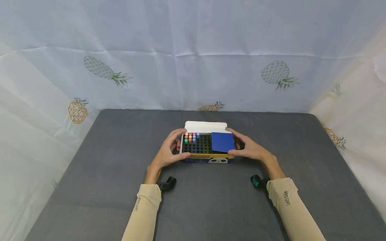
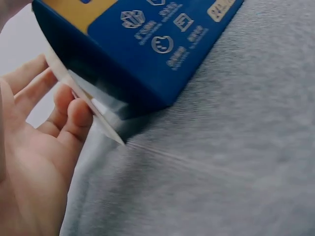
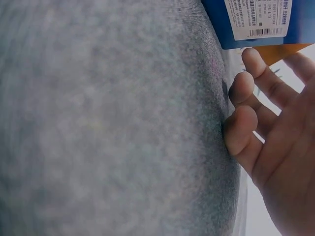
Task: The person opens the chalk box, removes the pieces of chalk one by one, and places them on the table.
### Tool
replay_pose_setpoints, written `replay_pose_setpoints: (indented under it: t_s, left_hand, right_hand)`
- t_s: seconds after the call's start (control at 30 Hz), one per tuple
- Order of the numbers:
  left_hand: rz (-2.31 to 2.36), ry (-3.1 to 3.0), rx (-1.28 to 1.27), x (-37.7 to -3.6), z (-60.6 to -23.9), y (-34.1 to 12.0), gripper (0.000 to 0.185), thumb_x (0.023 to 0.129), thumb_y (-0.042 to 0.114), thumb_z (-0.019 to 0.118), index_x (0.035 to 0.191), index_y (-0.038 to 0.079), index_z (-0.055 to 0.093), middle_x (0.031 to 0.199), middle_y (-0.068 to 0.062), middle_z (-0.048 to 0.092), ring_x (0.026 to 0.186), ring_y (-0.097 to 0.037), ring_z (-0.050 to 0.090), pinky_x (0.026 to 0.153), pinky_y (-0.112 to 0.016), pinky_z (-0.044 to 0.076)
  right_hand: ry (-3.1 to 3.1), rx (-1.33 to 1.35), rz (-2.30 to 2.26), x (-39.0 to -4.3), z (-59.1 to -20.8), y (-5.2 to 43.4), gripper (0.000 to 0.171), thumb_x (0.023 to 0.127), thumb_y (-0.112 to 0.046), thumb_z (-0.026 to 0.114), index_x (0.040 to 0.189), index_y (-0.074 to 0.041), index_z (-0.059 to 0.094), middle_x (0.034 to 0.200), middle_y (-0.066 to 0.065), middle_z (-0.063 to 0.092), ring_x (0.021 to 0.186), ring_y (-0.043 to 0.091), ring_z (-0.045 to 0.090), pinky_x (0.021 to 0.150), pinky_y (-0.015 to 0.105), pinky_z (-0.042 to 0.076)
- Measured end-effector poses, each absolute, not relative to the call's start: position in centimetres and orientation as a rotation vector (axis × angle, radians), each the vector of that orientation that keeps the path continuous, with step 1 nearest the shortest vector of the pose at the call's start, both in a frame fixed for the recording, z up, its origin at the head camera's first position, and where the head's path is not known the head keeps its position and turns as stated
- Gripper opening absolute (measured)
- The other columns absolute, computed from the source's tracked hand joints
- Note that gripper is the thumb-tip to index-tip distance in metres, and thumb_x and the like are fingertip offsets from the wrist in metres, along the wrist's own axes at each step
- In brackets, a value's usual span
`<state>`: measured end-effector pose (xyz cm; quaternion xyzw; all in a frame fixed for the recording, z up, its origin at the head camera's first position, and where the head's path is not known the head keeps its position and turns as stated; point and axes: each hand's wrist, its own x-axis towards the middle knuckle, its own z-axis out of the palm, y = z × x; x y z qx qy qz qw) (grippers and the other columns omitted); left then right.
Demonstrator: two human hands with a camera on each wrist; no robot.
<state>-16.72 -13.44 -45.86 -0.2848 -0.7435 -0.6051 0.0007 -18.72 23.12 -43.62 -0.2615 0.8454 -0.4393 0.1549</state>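
The left hand (image 1: 169, 151) gripped the box (image 1: 207, 147) at nine o'clock, table (image 1: 90, 174) centre. Its lid stood open, with only a few coloured pieces (image 1: 191, 137) filling the black grid's eleven-o'clock corner; most holes stayed empty. The right hand (image 1: 248, 147) clasped the three-o'clock end beside a blue card (image 1: 222, 142).

Glossy, seemingly cardboard box (image 1: 208, 160) on matt grey felt-like tabletop (image 1: 120, 150)
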Motion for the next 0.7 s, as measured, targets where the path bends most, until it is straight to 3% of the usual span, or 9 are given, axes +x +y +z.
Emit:
replay_pose_setpoints:
  t_s: [0.17,0.37,0.6,0.7]
  left_hand:
    - [-1.918,-2.290,-0.910,-16.7,-46.2,-13.3,0.078,0.085,0.014,0.083,0.152,0.003,0.044,0.154,-0.018,0.039,0.076,-0.022,0.039,0.067,-0.031,0.041]
    - [-1.923,-2.290,-0.891,-16.6,-46.1,-13.3,0.078,0.083,0.007,0.083,0.152,0.004,0.046,0.154,-0.017,0.040,0.076,-0.023,0.040,0.067,-0.031,0.041]
    - [-1.927,-2.288,-0.887,-16.6,-46.1,-13.3,0.078,0.083,0.004,0.082,0.151,0.000,0.045,0.153,-0.017,0.039,0.076,-0.023,0.039,0.066,-0.031,0.041]
    - [-1.928,-2.281,-0.894,-16.6,-46.2,-13.3,0.078,0.083,0.005,0.082,0.151,-0.001,0.045,0.153,-0.018,0.039,0.076,-0.023,0.039,0.066,-0.031,0.040]
  right_hand:
    - [2.443,-0.789,-1.291,-18.6,-43.5,23.3,0.089,0.093,-0.031,0.075,0.164,-0.015,0.024,0.096,0.012,0.050,0.075,0.017,0.048,0.069,0.031,0.042]
    - [2.623,-0.838,-1.250,-18.2,-42.2,23.0,0.083,0.085,-0.026,0.082,0.157,-0.016,0.041,0.108,0.008,0.052,0.084,0.024,0.048,0.070,0.034,0.041]
    - [2.793,-0.863,-1.082,-17.5,-39.2,20.6,0.087,0.075,-0.037,0.089,0.152,-0.023,0.050,0.134,0.008,0.049,0.125,0.027,0.042,0.093,0.052,0.044]
    - [2.809,-0.874,-1.002,-17.5,-38.4,19.3,0.087,0.075,-0.043,0.089,0.151,-0.025,0.051,0.141,0.008,0.046,0.131,0.028,0.039,0.100,0.060,0.045]
